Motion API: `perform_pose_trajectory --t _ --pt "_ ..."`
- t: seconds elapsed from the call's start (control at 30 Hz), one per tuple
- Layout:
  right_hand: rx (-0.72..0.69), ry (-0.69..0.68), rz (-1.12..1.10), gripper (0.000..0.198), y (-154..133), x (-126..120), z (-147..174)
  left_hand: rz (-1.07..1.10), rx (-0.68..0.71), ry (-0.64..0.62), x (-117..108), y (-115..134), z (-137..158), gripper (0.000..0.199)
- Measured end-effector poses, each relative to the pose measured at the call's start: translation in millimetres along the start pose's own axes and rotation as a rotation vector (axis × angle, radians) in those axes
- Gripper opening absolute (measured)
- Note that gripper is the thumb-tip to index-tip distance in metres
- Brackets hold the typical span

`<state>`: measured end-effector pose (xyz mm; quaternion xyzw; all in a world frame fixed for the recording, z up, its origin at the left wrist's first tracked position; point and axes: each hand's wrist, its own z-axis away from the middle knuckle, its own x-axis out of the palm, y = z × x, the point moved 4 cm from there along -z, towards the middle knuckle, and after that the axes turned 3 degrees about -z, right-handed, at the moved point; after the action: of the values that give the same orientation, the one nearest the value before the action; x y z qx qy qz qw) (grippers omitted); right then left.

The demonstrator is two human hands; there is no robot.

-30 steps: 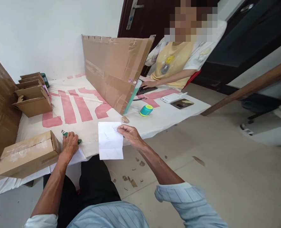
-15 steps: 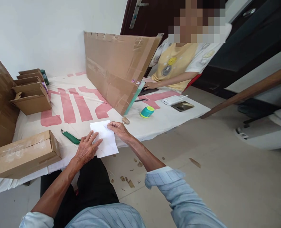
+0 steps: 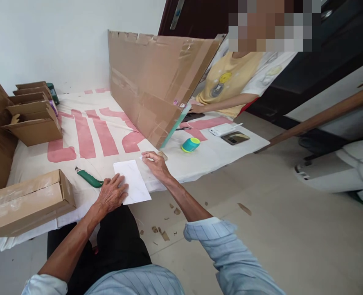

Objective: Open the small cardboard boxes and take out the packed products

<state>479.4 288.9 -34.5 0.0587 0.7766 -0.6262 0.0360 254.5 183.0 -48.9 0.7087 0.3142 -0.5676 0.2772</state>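
Note:
A white sheet of paper (image 3: 135, 184) lies at the table's front edge, its lower part overhanging. My left hand (image 3: 112, 192) rests flat on the sheet's left side, fingers spread. Just past the sheet's upper right corner is my right hand (image 3: 156, 166), thumb and fingers pinched together. A small white scrap (image 3: 141, 157) shows at its fingertips, too small to make out well. Left of my left hand lies a green utility knife (image 3: 89, 178), partly touching or close to the fingers. Behind my right hand sits a small brown lump (image 3: 163, 155).
A closed cardboard box (image 3: 28, 200) stands front left, with open boxes (image 3: 37, 123) behind. An upright cardboard panel (image 3: 156, 86) divides the table. Right of it are a teal-and-yellow container (image 3: 190, 144), a phone (image 3: 235, 138) and a seated person (image 3: 227, 86). Scraps (image 3: 164, 234) litter the floor.
My right hand has moved off the sheet's upper right corner, with a small white scrap at its fingertips. My left hand stays on the paper. The view has shifted slightly.

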Motion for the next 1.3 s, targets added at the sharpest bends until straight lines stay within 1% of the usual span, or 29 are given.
perform_pose_trajectory --t 0.07,0.2,0.3,0.37,0.43,0.57,0.7,0.77,0.83,0.93,0.97,1.03,1.1,1.2,1.23,1.3 --pt "0.043 -0.032 -0.1 0.037 -5 3 2 0.013 -0.003 -0.012 0 2 -1 0.026" --pt "0.214 -0.197 -0.361 0.043 -17 21 14 0.045 -0.004 -0.04 -1 8 -5 0.028" --pt "0.241 -0.262 -0.426 0.045 -26 32 19 0.074 -0.007 -0.063 -1 11 -7 0.039" --pt "0.239 -0.278 -0.426 0.047 -29 37 19 0.093 -0.006 -0.073 0 12 -7 0.049" --pt "0.241 -0.285 -0.41 0.049 -30 40 17 0.112 -0.007 -0.077 1 12 -7 0.055" --pt "0.248 -0.293 -0.378 0.052 -29 46 15 0.119 -0.016 -0.087 2 13 -6 0.054" --pt "0.233 -0.307 -0.325 0.048 -27 52 16 0.13 -0.02 -0.078 3 14 -5 0.053" --pt "0.223 -0.308 -0.29 0.046 -25 53 16 0.139 -0.017 -0.073 5 13 -5 0.057" --pt "0.217 -0.293 -0.261 0.044 -22 51 14 0.158 -0.005 -0.078 9 12 -4 0.068" --pt "0.222 -0.237 -0.242 0.045 -17 44 12 0.186 0.026 -0.102 13 11 -3 0.093" --pt "0.225 -0.223 -0.24 0.045 -16 42 11 0.184 0.032 -0.116 13 12 -2 0.098" --pt "0.232 -0.208 -0.241 0.046 -16 39 12 0.159 0.034 -0.15 12 15 -1 0.103" --pt "0.249 -0.213 -0.27 0.048 -19 38 14 0.138 0.016 -0.171 10 17 -1 0.099" --pt "0.28 -0.257 -0.345 0.049 -25 44 21 0.149 -0.021 -0.149 5 21 -2 0.085" --pt "0.284 -0.276 -0.365 0.049 -28 46 24 0.153 -0.028 -0.138 4 22 -2 0.076" --pt "0.281 -0.3 -0.387 0.048 -34 49 30 0.152 -0.029 -0.126 2 25 -4 0.053"
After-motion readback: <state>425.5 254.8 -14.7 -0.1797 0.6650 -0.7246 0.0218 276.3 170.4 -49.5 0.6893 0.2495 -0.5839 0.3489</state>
